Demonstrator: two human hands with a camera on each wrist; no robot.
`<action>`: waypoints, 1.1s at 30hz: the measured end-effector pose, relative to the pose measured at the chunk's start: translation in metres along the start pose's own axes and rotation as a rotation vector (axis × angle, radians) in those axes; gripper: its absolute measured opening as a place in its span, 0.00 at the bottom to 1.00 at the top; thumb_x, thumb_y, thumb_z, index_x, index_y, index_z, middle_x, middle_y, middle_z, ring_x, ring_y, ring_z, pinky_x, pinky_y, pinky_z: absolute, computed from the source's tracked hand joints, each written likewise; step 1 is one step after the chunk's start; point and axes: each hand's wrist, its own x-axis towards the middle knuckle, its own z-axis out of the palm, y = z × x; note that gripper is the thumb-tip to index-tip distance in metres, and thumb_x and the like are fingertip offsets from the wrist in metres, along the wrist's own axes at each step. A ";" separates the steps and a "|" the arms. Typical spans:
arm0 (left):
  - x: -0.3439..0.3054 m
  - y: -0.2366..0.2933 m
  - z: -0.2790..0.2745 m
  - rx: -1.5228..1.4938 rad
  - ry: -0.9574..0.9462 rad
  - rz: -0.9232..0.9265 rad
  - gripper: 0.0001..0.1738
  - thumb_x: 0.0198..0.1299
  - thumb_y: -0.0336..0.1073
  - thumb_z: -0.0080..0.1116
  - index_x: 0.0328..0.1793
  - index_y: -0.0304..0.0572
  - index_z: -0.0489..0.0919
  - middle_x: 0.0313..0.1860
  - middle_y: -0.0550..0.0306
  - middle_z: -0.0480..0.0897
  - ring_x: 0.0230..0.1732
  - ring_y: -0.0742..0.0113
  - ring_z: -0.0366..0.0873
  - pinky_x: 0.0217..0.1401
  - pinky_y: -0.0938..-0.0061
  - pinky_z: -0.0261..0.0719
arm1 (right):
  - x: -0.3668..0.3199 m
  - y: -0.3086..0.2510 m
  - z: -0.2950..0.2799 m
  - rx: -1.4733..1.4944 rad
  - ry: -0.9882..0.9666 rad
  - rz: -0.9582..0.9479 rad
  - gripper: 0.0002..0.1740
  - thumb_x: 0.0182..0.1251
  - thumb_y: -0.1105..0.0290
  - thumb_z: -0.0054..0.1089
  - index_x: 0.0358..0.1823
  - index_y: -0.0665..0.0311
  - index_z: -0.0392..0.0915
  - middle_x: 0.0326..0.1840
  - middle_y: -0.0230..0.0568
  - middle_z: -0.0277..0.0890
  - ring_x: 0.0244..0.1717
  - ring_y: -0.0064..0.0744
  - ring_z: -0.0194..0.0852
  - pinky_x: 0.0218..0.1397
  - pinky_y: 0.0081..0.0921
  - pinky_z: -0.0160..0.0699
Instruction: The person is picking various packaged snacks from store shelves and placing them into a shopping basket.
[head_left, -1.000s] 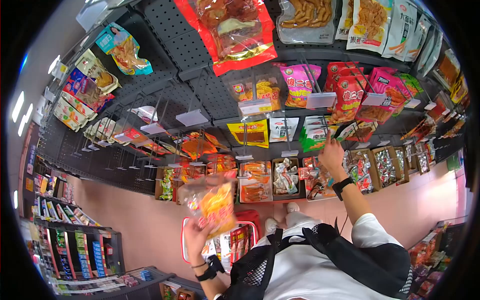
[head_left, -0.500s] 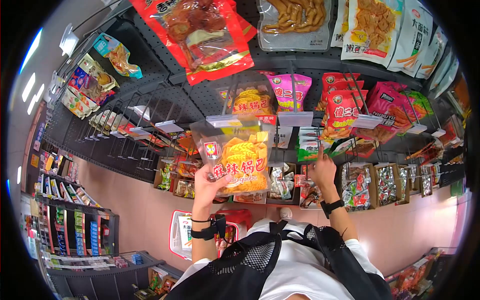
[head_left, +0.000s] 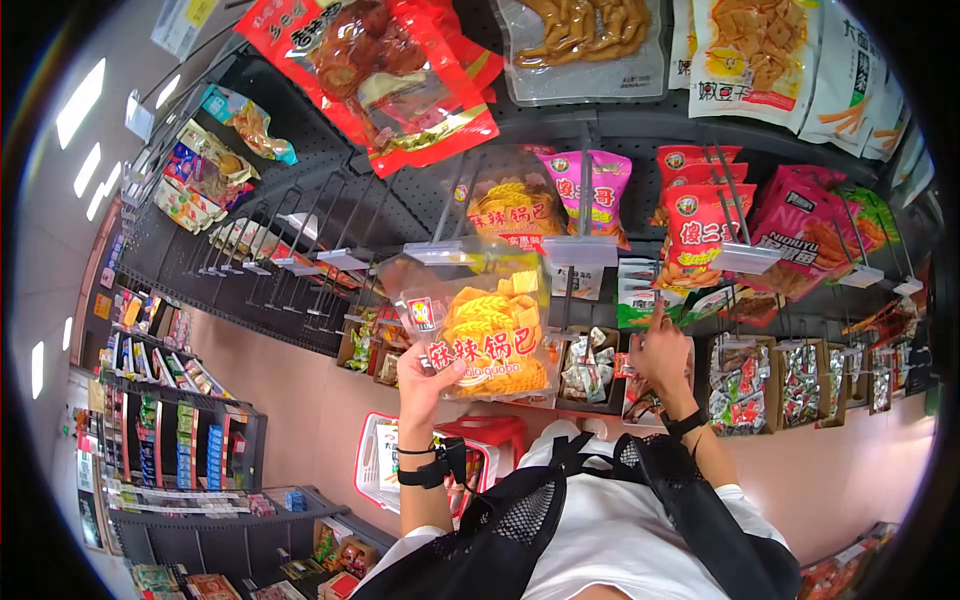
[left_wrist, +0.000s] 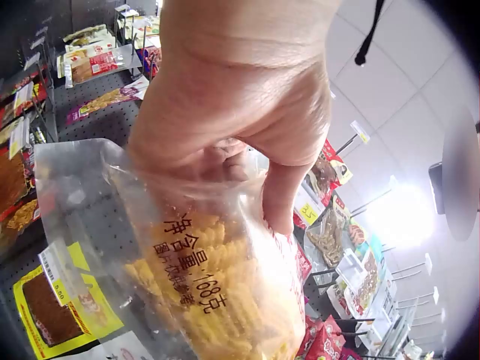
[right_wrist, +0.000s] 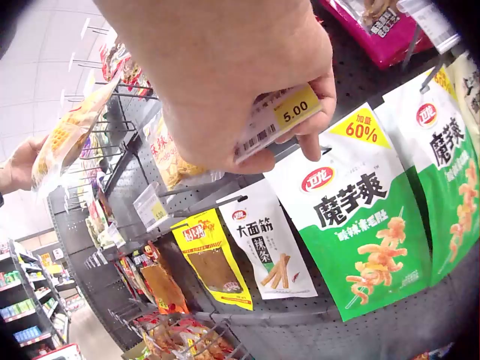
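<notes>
My left hand (head_left: 425,385) (left_wrist: 240,90) grips a clear bag of yellow crackers (head_left: 485,340) (left_wrist: 202,285) by its side, thumb on the front. The bag is upright before the rack in the head view. To its right, my right hand (head_left: 662,355) (right_wrist: 225,82) reaches up to a hanging green-and-white packet (head_left: 640,290) (right_wrist: 360,225). In the right wrist view its fingers bend at the packet's top edge, around a 5.00 price tag (right_wrist: 281,120); the tag and hand partly hide their contact.
More snack bags hang on hooks, among them a red bag (head_left: 375,80) and a pink bag (head_left: 590,190). Boxes of small packets (head_left: 740,385) line the bottom shelf. A red-and-white basket (head_left: 370,470) is low by my left forearm. Another shelf unit (head_left: 180,430) stands at the left.
Since a second ago my left hand has raised the cracker bag from above the basket to before the rack. My right hand has stayed at the green-and-white packet. The head view has shifted.
</notes>
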 end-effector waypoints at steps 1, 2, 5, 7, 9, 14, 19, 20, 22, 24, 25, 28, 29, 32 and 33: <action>0.001 0.003 0.004 0.000 0.003 -0.005 0.18 0.49 0.21 0.67 0.48 0.33 0.78 0.39 0.57 0.84 0.38 0.74 0.81 0.46 0.76 0.80 | 0.000 0.001 0.002 0.011 -0.034 0.024 0.45 0.46 0.65 0.60 0.66 0.83 0.56 0.28 0.52 0.75 0.26 0.46 0.77 0.28 0.39 0.78; 0.000 -0.001 0.005 0.004 -0.001 -0.004 0.18 0.49 0.21 0.67 0.48 0.33 0.78 0.39 0.57 0.84 0.38 0.74 0.81 0.46 0.76 0.80 | 0.001 0.002 0.003 0.021 -0.068 0.049 0.48 0.47 0.63 0.63 0.68 0.81 0.54 0.31 0.53 0.76 0.28 0.48 0.78 0.29 0.40 0.78; 0.000 -0.005 0.011 0.005 -0.030 0.015 0.20 0.49 0.21 0.67 0.50 0.32 0.77 0.41 0.56 0.84 0.40 0.72 0.81 0.47 0.75 0.80 | 0.002 0.003 -0.001 0.030 -0.013 -0.001 0.43 0.47 0.67 0.57 0.65 0.85 0.57 0.26 0.52 0.75 0.24 0.46 0.78 0.24 0.38 0.78; -0.011 -0.005 0.018 -0.019 0.042 0.056 0.20 0.50 0.20 0.66 0.51 0.31 0.77 0.42 0.55 0.83 0.42 0.71 0.81 0.48 0.75 0.80 | -0.002 0.004 0.000 0.026 -0.025 -0.006 0.43 0.48 0.67 0.57 0.65 0.85 0.57 0.26 0.53 0.75 0.24 0.46 0.78 0.24 0.38 0.78; -0.005 -0.008 0.014 -0.037 0.042 0.050 0.22 0.51 0.19 0.64 0.54 0.30 0.76 0.44 0.54 0.83 0.43 0.70 0.81 0.49 0.74 0.79 | 0.003 0.002 -0.002 0.020 -0.027 -0.011 0.43 0.48 0.66 0.57 0.65 0.85 0.57 0.27 0.53 0.75 0.25 0.46 0.78 0.24 0.38 0.78; 0.012 -0.004 0.024 -0.105 0.036 0.055 0.22 0.53 0.22 0.64 0.56 0.30 0.74 0.48 0.52 0.82 0.46 0.68 0.81 0.54 0.72 0.77 | 0.007 0.003 -0.003 0.040 0.019 0.001 0.41 0.48 0.67 0.56 0.63 0.86 0.60 0.26 0.52 0.75 0.23 0.45 0.78 0.24 0.37 0.79; 0.012 -0.011 0.031 -0.111 0.048 0.028 0.23 0.51 0.21 0.65 0.56 0.30 0.75 0.46 0.53 0.83 0.45 0.69 0.80 0.52 0.73 0.78 | 0.002 0.005 -0.003 0.057 -0.007 0.030 0.42 0.45 0.68 0.57 0.63 0.86 0.60 0.24 0.51 0.74 0.22 0.43 0.77 0.23 0.35 0.78; 0.012 -0.012 0.029 -0.117 0.041 0.035 0.23 0.51 0.20 0.65 0.56 0.30 0.75 0.46 0.53 0.83 0.45 0.69 0.80 0.52 0.73 0.78 | 0.005 0.005 -0.004 0.047 -0.004 0.014 0.42 0.44 0.68 0.57 0.63 0.86 0.60 0.24 0.50 0.74 0.22 0.42 0.77 0.23 0.35 0.78; 0.010 -0.011 0.029 -0.123 0.046 0.026 0.23 0.51 0.20 0.64 0.56 0.30 0.75 0.46 0.52 0.83 0.45 0.69 0.81 0.53 0.73 0.77 | 0.003 0.006 0.002 0.047 0.011 -0.008 0.44 0.42 0.69 0.58 0.63 0.86 0.60 0.24 0.49 0.74 0.22 0.42 0.77 0.23 0.35 0.78; 0.013 -0.015 0.030 -0.141 0.046 0.042 0.23 0.51 0.20 0.64 0.55 0.30 0.75 0.46 0.52 0.83 0.45 0.68 0.81 0.53 0.73 0.77 | 0.008 0.010 0.006 0.055 0.015 -0.005 0.44 0.42 0.69 0.58 0.63 0.86 0.60 0.24 0.49 0.74 0.22 0.42 0.77 0.23 0.35 0.78; 0.013 -0.015 0.029 -0.151 0.050 0.051 0.22 0.52 0.20 0.64 0.55 0.30 0.75 0.46 0.52 0.83 0.45 0.69 0.80 0.53 0.73 0.77 | 0.008 0.011 0.005 0.061 0.021 -0.005 0.44 0.41 0.69 0.58 0.63 0.86 0.59 0.24 0.49 0.74 0.22 0.42 0.77 0.23 0.35 0.78; 0.013 -0.007 0.028 -0.171 0.057 0.053 0.21 0.52 0.19 0.63 0.54 0.30 0.76 0.46 0.52 0.83 0.45 0.69 0.80 0.53 0.73 0.77 | 0.007 0.007 0.004 0.057 0.001 0.014 0.45 0.41 0.68 0.59 0.64 0.85 0.59 0.24 0.49 0.74 0.23 0.42 0.77 0.23 0.34 0.78; 0.014 -0.006 0.028 -0.168 0.057 0.051 0.21 0.52 0.19 0.63 0.54 0.30 0.76 0.46 0.52 0.83 0.45 0.69 0.80 0.53 0.73 0.77 | 0.007 0.006 0.003 0.043 0.013 0.014 0.45 0.41 0.67 0.59 0.65 0.84 0.59 0.24 0.49 0.74 0.23 0.42 0.77 0.23 0.34 0.78; 0.020 -0.004 0.034 -0.168 0.066 0.042 0.21 0.52 0.19 0.63 0.54 0.30 0.76 0.47 0.52 0.83 0.45 0.69 0.80 0.53 0.73 0.76 | 0.010 0.009 0.000 0.033 0.032 0.001 0.46 0.42 0.66 0.60 0.65 0.83 0.60 0.25 0.48 0.74 0.23 0.41 0.77 0.23 0.34 0.78; 0.022 -0.004 0.034 -0.167 0.062 0.044 0.21 0.52 0.19 0.63 0.54 0.30 0.76 0.47 0.52 0.83 0.45 0.69 0.80 0.53 0.73 0.76 | 0.009 0.008 0.000 0.033 0.036 0.005 0.46 0.42 0.66 0.60 0.65 0.83 0.60 0.25 0.48 0.74 0.23 0.41 0.77 0.23 0.34 0.78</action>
